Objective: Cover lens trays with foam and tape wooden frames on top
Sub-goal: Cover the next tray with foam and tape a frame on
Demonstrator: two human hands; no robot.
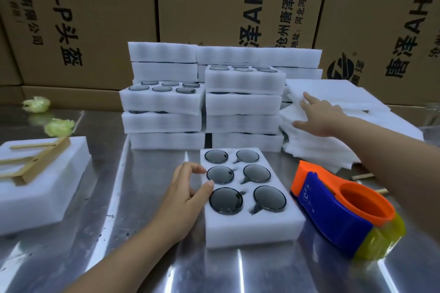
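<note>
Left hand closest in, lower middle of frame: fingers curled at the left edge of the lens tray, thumb pressed on its top foam. Looks like pinning it down to stop any sliding on the slick steel table during the reach. Gripping the edge only, well off the glass, presumably to dodge fingerprints.

Right hand way out at the right middle, fingers straight and spread, flat on top of the foam sheets pile. Not pinching anything, just pressing; probably about to peel off one sheet as a cover.

Lens tray itself: white foam block, centre-bottom, six round dark lenses in two columns of three, each sunk in its own pocket with a little finger notch beside. Totally uncovered, no frame on it.

Tape dispenser, orange and blue with yellowish tape, parked just right of the tray, handy for later. Far left: foam-topped tray with a wooden frame lying tilted across its top, can't tell whether taped. Behind, upper middle: stacks of filled trays, then cardboard boxes as a back wall.
</note>
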